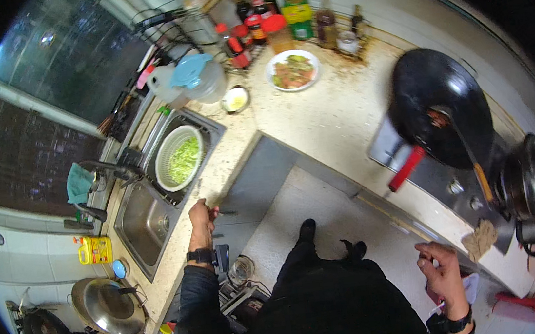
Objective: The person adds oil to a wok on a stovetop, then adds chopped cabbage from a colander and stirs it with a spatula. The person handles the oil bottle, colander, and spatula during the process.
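My left hand [201, 217] is over the counter's edge beside the sink, its fingers curled; whether something small is inside them I cannot make out. Low on the right, my right hand [438, 266] hangs in front of the counter with loosely bent fingers and nothing visible in it. Shredded green vegetable [184, 160] fills part of a white plastic colander [161, 171] in the far sink basin. On the stove, a black wok [434, 69] with a red handle holds a little reddish-brown food [438, 119] and a wooden-handled metal spatula [482, 177].
A plate of sliced food [293, 71] and a small white bowl [235, 99] stand near the corner, before several sauce bottles [258, 17]. A lidded steel pot [532, 176] and a brown cloth [481, 240] are at right. A steel wok [110, 308] sits at lower left.
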Available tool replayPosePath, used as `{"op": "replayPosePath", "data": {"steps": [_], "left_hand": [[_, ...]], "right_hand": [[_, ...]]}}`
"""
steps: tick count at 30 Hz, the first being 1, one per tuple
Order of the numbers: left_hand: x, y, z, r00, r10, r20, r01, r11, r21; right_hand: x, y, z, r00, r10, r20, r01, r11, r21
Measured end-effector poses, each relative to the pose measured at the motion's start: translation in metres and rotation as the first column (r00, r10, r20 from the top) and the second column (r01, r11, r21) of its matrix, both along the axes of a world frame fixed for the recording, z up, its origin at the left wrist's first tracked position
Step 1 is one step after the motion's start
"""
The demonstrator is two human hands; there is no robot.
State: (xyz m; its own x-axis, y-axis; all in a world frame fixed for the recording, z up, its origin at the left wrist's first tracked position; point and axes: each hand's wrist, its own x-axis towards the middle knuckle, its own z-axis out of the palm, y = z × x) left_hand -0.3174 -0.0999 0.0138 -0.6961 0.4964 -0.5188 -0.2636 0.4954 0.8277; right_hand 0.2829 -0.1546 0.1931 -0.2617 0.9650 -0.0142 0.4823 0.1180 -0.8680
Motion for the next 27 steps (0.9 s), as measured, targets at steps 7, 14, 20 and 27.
{"op": "replayPosePath", "data": {"steps": [7, 14, 20, 27], "left_hand": [[-0.167, 0.042, -0.027, 0.946, 0.323, -0.020, -0.324, 0.943, -0.071], [-0.230, 0.070, -0.056, 0.917, 0.354, 0.184, -0.350, 0.935, -0.052], [-0.243, 0.073, -0.073, 0.810, 0.157, 0.565, -0.155, 0.986, -0.052], [-0.225, 0.049, -0.053, 0.798, 0.222, 0.560, -0.459, 0.826, 0.326]], "right_hand": [[-0.065, -0.012, -0.060, 0.974, -0.210, 0.087, 0.228, 0.898, -0.377], [-0.120, 0.008, -0.055, 0.960, -0.242, 0.142, 0.280, 0.853, -0.441], [-0.147, 0.027, -0.056, 0.960, -0.184, 0.211, 0.262, 0.851, -0.454], [-0.161, 0.040, -0.062, 0.964, -0.117, 0.237, 0.203, 0.903, -0.379]]}}
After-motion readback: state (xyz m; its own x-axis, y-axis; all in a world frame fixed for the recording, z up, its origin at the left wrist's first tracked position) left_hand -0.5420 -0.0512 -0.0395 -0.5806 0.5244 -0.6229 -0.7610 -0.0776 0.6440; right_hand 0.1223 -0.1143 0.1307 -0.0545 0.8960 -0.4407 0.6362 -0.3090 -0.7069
